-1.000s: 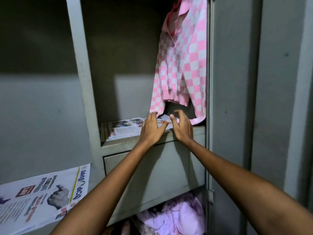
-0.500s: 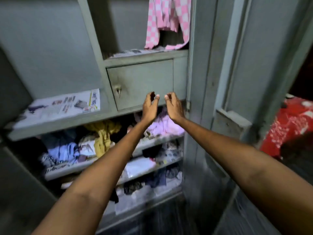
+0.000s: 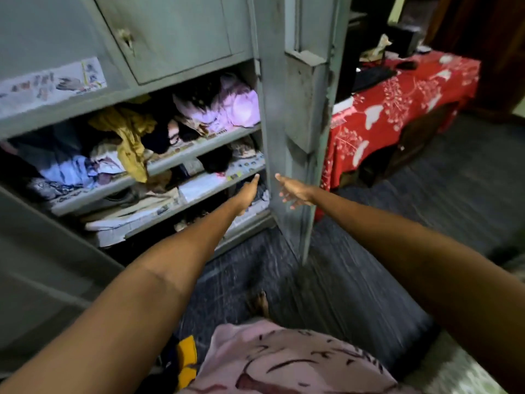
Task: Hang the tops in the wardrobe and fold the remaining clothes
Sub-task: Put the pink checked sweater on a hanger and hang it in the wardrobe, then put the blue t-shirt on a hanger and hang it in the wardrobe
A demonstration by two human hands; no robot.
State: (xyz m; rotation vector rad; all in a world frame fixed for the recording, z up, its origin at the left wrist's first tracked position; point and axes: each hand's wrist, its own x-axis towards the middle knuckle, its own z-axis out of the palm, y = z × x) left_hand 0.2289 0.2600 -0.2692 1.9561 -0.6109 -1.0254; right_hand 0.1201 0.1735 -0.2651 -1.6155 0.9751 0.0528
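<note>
Both arms reach out level, the left hand with straight fingers before the wardrobe lower shelves and the right hand spread loosely beside its open door; neither holds anything. Crumpled clothes lie heaped along the slanting shelves, one yellow piece drooping over a shelf edge. Dark floor lies bare between the door and a red-covered table.

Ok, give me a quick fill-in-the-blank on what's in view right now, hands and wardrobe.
1. Both hands, left hand and right hand, hold ____.
2. The cloth on the table at right is ____ with white print.
3. The yellow garment hangs over the edge of a ____ in the wardrobe.
4. The wardrobe door stands ____.

Missing words: nothing; red; shelf; open
</note>
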